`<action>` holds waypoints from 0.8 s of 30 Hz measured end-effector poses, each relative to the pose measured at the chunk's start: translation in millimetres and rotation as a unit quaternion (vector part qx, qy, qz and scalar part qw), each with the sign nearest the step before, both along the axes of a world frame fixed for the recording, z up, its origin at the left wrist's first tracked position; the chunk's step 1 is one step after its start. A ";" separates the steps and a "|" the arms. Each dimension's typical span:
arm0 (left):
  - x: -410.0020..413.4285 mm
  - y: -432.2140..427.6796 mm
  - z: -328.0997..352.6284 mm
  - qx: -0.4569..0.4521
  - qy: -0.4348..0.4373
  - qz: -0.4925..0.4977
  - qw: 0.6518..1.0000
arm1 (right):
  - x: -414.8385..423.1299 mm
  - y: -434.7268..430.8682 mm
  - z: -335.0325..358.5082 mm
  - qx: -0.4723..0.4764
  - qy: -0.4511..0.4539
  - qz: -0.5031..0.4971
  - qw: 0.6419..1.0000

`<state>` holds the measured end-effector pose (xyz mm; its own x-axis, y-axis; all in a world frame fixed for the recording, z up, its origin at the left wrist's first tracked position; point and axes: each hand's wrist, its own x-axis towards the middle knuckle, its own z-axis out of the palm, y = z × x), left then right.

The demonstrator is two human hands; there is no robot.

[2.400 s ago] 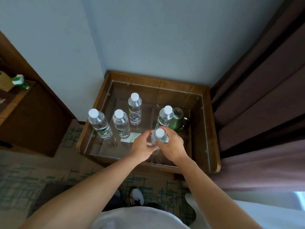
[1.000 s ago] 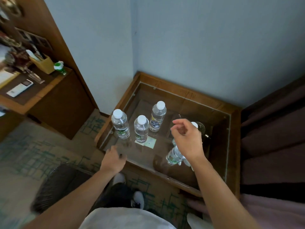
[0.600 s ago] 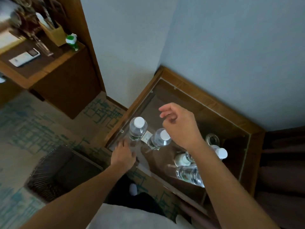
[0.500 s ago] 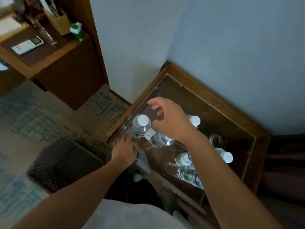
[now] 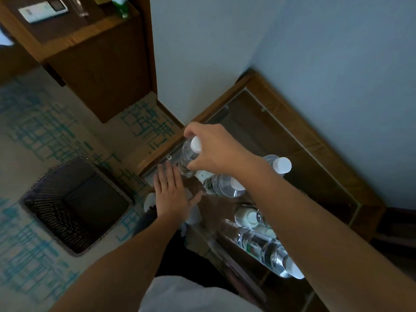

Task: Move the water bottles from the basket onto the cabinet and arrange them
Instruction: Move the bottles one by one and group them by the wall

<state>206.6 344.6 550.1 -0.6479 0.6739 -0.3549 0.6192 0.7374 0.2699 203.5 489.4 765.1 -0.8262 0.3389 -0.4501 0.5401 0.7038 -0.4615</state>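
Observation:
Several clear water bottles with white caps stand on the glass-topped wooden cabinet (image 5: pixel 299 122). My right hand (image 5: pixel 216 149) is closed around the leftmost bottle (image 5: pixel 190 154), near the cabinet's left front corner, gripping it just under the cap. My left hand (image 5: pixel 173 194) lies flat with fingers spread on the cabinet's front edge, holding nothing. A second bottle (image 5: pixel 222 188) stands beside the gripped one, a third (image 5: pixel 279 165) behind my right wrist, and more bottles (image 5: pixel 265 246) show below my right forearm. The dark woven basket (image 5: pixel 40 203) sits on the floor at left and looks empty.
A wooden desk (image 5: pixel 90 55) stands at the upper left with a white remote (image 5: pixel 42 10) and a green-capped bottle (image 5: pixel 119 5) on it. Blue-grey walls meet behind the cabinet. Patterned carpet (image 5: pixel 45 131) covers the floor around the basket.
My right hand reached left across the bottles and closed on the leftmost one. My left hand settled flat on the cabinet's front edge. The view swung left and down.

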 end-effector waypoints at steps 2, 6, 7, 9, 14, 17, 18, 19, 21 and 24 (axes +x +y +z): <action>3.0 1.6 -3.8 0.000 0.002 0.017 1.000 | 4.5 -2.4 -3.5 -0.011 0.025 -0.025 0.999; 4.2 4.2 -8.6 0.000 0.023 0.026 0.999 | 9.1 -1.5 -13.3 -0.060 0.053 -0.084 0.993; 4.0 3.9 -8.1 -0.006 0.027 0.022 0.999 | 8.3 1.6 -13.2 -0.072 0.045 -0.083 0.993; 4.9 3.7 -7.5 -0.013 0.031 0.017 0.999 | 6.0 8.1 -11.9 -0.093 0.010 -0.055 0.994; 5.2 5.2 -7.2 -0.003 0.036 0.024 0.999 | 5.9 18.8 -18.6 -0.128 -0.010 -0.042 0.991; 5.7 7.6 -6.7 -0.005 0.034 0.032 0.999 | 6.4 26.6 -21.7 -0.113 0.020 -0.086 0.990; 6.1 10.0 -5.7 -0.006 0.029 0.040 0.999 | 6.8 30.1 -21.9 -0.106 0.028 -0.102 0.989; 6.7 12.9 -4.9 -0.011 0.022 0.046 0.999 | 7.4 33.7 -21.5 -0.101 0.035 -0.117 0.987; 7.7 17.9 -4.2 -0.018 0.016 0.055 0.998 | 9.6 42.9 -19.6 -0.104 0.052 -0.145 0.983; 8.3 19.3 -3.0 -0.021 0.019 0.059 0.998 | 12.5 61.3 -9.8 -0.130 0.074 -0.197 0.969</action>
<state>214.9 363.9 547.0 -0.7358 0.5772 -0.3541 0.5365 0.8160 0.2152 216.0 550.6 755.3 -0.7178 0.5316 -0.4496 0.6578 0.3060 -0.6883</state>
